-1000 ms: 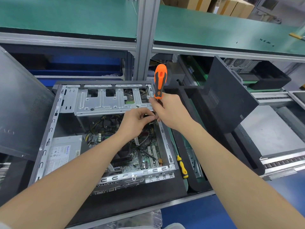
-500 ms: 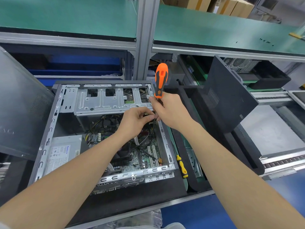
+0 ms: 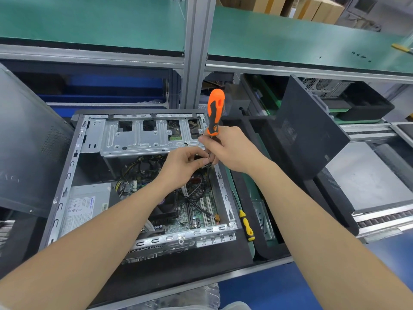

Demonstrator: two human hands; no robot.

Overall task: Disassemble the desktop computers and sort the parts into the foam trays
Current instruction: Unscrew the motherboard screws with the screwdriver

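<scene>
An open desktop case (image 3: 67, 175) lies on its side on a black foam tray (image 3: 178, 271), showing the motherboard (image 3: 196, 218), power supply (image 3: 87, 206) and silver drive cage (image 3: 143, 139). My right hand (image 3: 230, 151) grips an orange and black screwdriver (image 3: 215, 110) near the bottom of its handle, its shaft pointing down into the case by the right wall. My left hand (image 3: 183, 164) pinches the shaft just below the right hand. The tip is hidden.
A small yellow screwdriver (image 3: 245, 224) lies in the gap right of the case. Two dark side panels lean, one at the left (image 3: 29, 148), one at the right (image 3: 312, 133). A grey tray (image 3: 366, 177) sits right; an aluminium post (image 3: 194, 52) rises behind.
The screwdriver handle has shifted slightly up and to the right; both hands stay together at the case's upper right corner.
</scene>
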